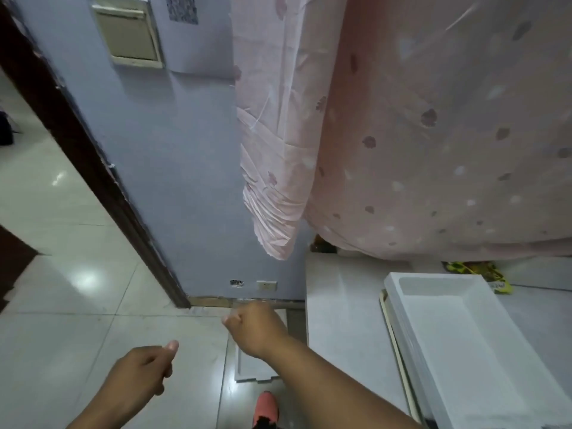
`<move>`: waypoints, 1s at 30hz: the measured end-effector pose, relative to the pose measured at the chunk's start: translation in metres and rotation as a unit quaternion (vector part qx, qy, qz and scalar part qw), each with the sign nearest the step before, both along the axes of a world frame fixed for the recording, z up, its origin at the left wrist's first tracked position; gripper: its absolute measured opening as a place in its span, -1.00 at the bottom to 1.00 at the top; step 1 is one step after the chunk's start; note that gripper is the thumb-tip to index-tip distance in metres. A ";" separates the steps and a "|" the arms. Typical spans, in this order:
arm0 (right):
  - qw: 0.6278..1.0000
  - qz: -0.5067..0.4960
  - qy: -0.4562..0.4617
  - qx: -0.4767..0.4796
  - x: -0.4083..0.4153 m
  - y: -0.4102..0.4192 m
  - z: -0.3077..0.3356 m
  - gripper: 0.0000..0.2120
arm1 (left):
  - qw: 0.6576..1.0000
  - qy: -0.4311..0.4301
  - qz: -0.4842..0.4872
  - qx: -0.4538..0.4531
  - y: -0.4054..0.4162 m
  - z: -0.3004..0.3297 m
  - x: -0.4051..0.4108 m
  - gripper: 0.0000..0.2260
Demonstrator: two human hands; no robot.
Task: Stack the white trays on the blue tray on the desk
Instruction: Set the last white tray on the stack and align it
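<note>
A white tray [483, 345] sits on the counter [340, 305] at my right, long and deep, tilted a little across the corner, and under its left edge a thin cream rim [399, 345] pokes out, though I can't tell what it belongs to. Another white tray [247, 368] lies flat on the floor [93, 305] just beside the counter's left side, partly hidden under my right forearm. My right hand [257, 328] hangs above that floor tray, fingers curled into a loose fist, nothing in it. My left hand [139, 376] is lower and nearer me, over bare tile, fingers curled in too, thumb sticking out, holding nothing. Down at the bottom edge is my coral-pink shoe [266, 408] on the glossy tiles, just below the floor tray. Ahead, the pale blue wall [170, 150] carries a small socket [266, 285] near the skirting and a beige panel [130, 32] up high. A pink flowered curtain [418, 119] drapes down over the back of the counter, and something yellow and green [476, 270] peeks out beneath it, behind the tray. A dark door frame [93, 168] runs along the wall's left.
</note>
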State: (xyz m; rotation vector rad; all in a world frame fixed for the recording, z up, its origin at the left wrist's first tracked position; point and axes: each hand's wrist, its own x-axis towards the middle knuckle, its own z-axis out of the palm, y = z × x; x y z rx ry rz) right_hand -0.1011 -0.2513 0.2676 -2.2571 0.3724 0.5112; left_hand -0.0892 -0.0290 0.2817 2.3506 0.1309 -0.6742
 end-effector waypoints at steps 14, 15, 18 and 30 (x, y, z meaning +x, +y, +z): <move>0.992 -0.089 0.086 -0.019 0.081 0.004 -0.071 -0.69 | 0.993 0.077 -0.072 -0.050 -0.004 -0.068 0.114 -0.56; 0.990 -0.107 0.090 -0.024 0.079 0.003 -0.079 -0.71 | 0.992 0.086 -0.083 -0.051 -0.005 -0.074 0.119 -0.57; 0.981 -0.160 0.105 -0.028 0.077 0.018 -0.147 -0.76 | 0.985 0.126 -0.113 -0.037 0.004 -0.140 0.136 -0.62; 0.925 -0.233 0.292 -0.075 0.066 -0.008 -0.476 -0.74 | 0.979 0.192 -0.068 -0.012 -0.011 -0.476 0.143 -0.85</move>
